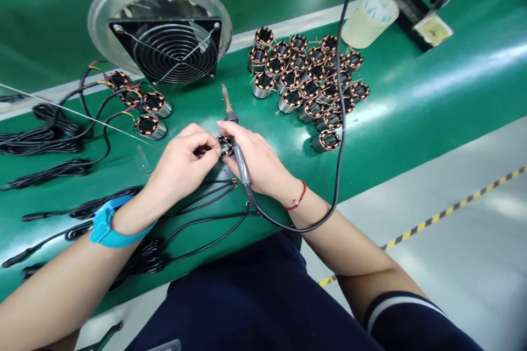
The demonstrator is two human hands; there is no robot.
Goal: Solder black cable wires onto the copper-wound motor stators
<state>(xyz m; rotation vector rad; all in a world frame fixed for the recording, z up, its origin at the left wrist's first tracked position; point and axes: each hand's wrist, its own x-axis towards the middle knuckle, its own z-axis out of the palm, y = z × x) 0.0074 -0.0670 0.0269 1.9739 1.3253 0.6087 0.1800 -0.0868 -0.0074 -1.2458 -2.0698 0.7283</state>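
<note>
1. Left hand (183, 159): fingers (201, 140) curled and closed, pinching a small copper-wound stator (225, 145) and what looks like a black lead at its edge.
2. Right hand (257, 156): fingers (234, 134) wrapped around the grip of a soldering iron (241, 162), tip pointing to 12 o'clock; fingertips sit right beside the stator and seem to touch it, partly hiding it.
3. Stator sits between both hands, at the bench's near edge, with the two hands almost touching over it.
4. Thin solder wire (74, 112) comes in from 9 o'clock toward the left hand; its end is hidden.
5. Black iron cable (340, 120) loops from the iron's back end, past the right wrist, and up toward 1 o'clock.
6. Unwired stators (307, 79) stand in a cluster at 2 o'clock on the green conveyor belt (411, 104).
7. Wired stators (150, 115) lie at 10 o'clock, with coiled black cables (45, 140) beyond them.
8. Fume extractor fan (173, 49) sits at 12 o'clock.
9. Blue wrist strap (105, 225) on left wrist; red string bracelet (298, 197) on right wrist.
</note>
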